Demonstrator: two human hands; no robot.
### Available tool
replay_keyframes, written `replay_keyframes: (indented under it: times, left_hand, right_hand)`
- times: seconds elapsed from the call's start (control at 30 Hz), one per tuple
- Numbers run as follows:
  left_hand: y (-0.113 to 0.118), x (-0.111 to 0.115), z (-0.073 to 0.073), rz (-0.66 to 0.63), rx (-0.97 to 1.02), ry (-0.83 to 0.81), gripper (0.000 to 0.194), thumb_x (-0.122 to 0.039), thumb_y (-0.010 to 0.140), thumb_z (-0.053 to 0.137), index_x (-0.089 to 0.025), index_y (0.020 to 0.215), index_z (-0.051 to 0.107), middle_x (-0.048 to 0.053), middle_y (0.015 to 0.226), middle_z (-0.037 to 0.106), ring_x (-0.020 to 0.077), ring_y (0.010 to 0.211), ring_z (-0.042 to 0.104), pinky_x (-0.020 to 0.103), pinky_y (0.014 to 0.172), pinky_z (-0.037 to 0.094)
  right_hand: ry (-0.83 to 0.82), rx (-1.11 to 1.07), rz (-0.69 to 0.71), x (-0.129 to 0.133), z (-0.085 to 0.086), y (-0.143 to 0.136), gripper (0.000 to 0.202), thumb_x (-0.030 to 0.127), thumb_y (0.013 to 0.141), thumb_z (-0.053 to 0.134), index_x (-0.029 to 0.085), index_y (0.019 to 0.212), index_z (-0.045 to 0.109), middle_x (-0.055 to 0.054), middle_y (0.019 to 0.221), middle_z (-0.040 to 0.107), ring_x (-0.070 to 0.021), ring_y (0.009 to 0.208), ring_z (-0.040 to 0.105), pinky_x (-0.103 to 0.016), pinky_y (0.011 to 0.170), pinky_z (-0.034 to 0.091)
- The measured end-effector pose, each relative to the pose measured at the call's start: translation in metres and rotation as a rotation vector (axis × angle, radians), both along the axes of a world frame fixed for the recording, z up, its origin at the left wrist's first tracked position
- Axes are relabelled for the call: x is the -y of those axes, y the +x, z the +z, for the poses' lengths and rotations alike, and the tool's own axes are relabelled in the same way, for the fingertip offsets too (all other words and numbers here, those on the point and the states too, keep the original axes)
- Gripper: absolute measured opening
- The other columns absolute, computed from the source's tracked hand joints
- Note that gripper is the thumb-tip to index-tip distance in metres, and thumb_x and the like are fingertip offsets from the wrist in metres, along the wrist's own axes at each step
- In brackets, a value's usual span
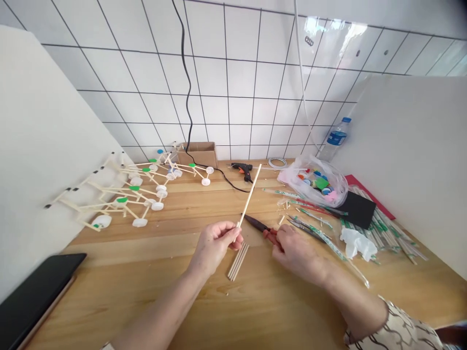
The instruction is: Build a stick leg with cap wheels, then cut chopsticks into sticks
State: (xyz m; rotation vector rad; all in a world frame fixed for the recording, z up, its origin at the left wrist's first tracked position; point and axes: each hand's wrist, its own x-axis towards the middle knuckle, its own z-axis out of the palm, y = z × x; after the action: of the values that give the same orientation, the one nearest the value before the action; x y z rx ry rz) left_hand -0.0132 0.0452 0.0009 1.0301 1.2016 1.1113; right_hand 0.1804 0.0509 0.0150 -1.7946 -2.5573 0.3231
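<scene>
Between its thumb and fingers, my left hand (220, 243) pinches a long pale wooden stick (251, 195), which points up and away. A shorter stick end shows at the same pinch. My right hand (294, 248) is wrapped round the red handles of dark pliers (257, 223); their jaws point left, close to the held stick. Several short wooden sticks (238, 262) lie side by side on the wooden table (204, 311), just below my left hand.
Several stick models with white wheels (139, 222) stand at the left. Behind are a cardboard box (199, 154) and a glue gun (243, 170). At the right lie a bag of bottle caps (314, 182), wrapped sticks (386, 228), a black sheet (355, 209) and a bottle (336, 138).
</scene>
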Motion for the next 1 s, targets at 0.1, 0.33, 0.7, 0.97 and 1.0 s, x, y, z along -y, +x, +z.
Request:
replay_keyframes:
  times: [0.1, 0.33, 0.7, 0.97, 1.0]
  left_hand:
    - [-0.009, -0.005, -0.008, 0.036, 0.018, 0.002, 0.019, -0.031, 0.069, 0.067, -0.012, 0.067, 0.064, 0.003, 0.059, 0.064, 0.0118, 0.050, 0.057, 0.024, 0.054, 0.047]
    - [-0.027, -0.009, 0.000, 0.127, 0.082, -0.015, 0.018, -0.028, 0.065, 0.069, -0.012, 0.063, 0.063, 0.001, 0.055, 0.062, 0.0103, 0.048, 0.054, 0.023, 0.050, 0.045]
    - [-0.026, -0.008, 0.003, 0.091, 0.190, -0.084, 0.016, -0.026, 0.064, 0.068, -0.012, 0.061, 0.062, 0.000, 0.051, 0.061, 0.0090, 0.044, 0.054, 0.022, 0.047, 0.043]
    - [-0.020, -0.004, -0.003, -0.035, 0.156, -0.120, 0.018, -0.026, 0.067, 0.065, -0.012, 0.058, 0.058, 0.000, 0.052, 0.061, 0.0086, 0.043, 0.054, 0.023, 0.047, 0.046]
    - [-0.019, -0.004, -0.004, -0.056, 0.145, -0.126, 0.017, -0.026, 0.068, 0.064, -0.012, 0.058, 0.058, 0.000, 0.052, 0.061, 0.0084, 0.043, 0.054, 0.023, 0.047, 0.046]
  right_hand:
    - [-0.193, -0.248, -0.077, -0.005, 0.009, 0.005, 0.018, 0.022, 0.081, 0.045, 0.016, 0.065, 0.053, -0.003, 0.065, 0.051, -0.0139, 0.060, 0.046, -0.026, 0.056, 0.035]
    - [-0.916, -1.198, -0.162, -0.012, 0.006, 0.015, 0.025, 0.032, 0.062, 0.067, 0.015, 0.078, 0.059, -0.003, 0.077, 0.054, -0.0131, 0.067, 0.050, -0.024, 0.056, 0.039]
    - [-0.960, -1.246, -0.140, -0.012, 0.009, 0.018, 0.024, 0.023, 0.062, 0.064, 0.014, 0.084, 0.068, -0.009, 0.104, 0.060, -0.0158, 0.077, 0.052, -0.025, 0.062, 0.041]
    - [-0.828, -1.029, -0.058, -0.009, 0.004, 0.025, 0.027, 0.032, 0.066, 0.066, 0.019, 0.089, 0.066, -0.006, 0.115, 0.058, -0.0268, 0.110, 0.045, -0.033, 0.087, 0.034]
    - [-0.829, -1.019, -0.040, -0.009, 0.005, 0.025, 0.026, 0.032, 0.066, 0.066, 0.019, 0.089, 0.066, -0.006, 0.116, 0.058, -0.0278, 0.112, 0.044, -0.035, 0.089, 0.033]
